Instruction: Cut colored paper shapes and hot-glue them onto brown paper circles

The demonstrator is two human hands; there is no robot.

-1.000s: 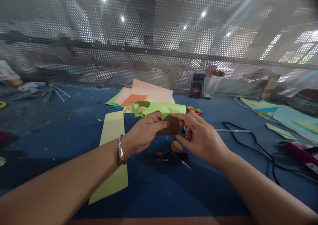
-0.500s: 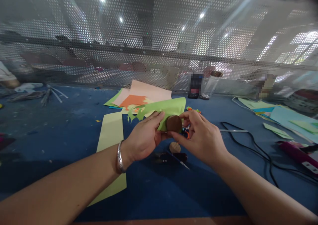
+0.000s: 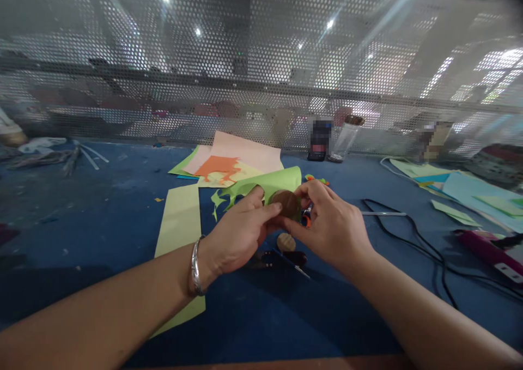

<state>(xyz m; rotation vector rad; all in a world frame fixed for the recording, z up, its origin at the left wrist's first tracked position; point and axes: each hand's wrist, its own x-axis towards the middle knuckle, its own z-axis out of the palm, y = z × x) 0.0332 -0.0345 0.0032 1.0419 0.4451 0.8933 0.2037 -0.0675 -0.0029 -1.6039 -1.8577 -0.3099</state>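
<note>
A brown, round, flat-faced piece [image 3: 286,202] is between my hands, with a sheet of light green paper [image 3: 281,179] curling over its top. My left hand [image 3: 241,228], with a silver bangle at the wrist, is closed on the paper and the piece, its thumb lying on the brown face. My right hand [image 3: 330,220] grips the right edge with thumb and fingertips. The paper's left end is cut into ragged strips. Below the hands on the table lie a small wooden disc [image 3: 286,242], a thin pen-like tool [image 3: 297,269] and a dark object. Orange-handled scissors [image 3: 305,219] are mostly hidden.
A pale yellow-green strip [image 3: 180,217] lies at left on the blue table. Beyond are orange and pink sheets [image 3: 245,146]. A glass bottle [image 3: 346,138] stands at the back. To the right are a black cable [image 3: 412,234], a magenta tool [image 3: 486,254] and blue paper [image 3: 469,193].
My left thumb has moved right, from the green paper onto the brown face. The green paper now curls more closely over the piece. My right hand stays almost where it was.
</note>
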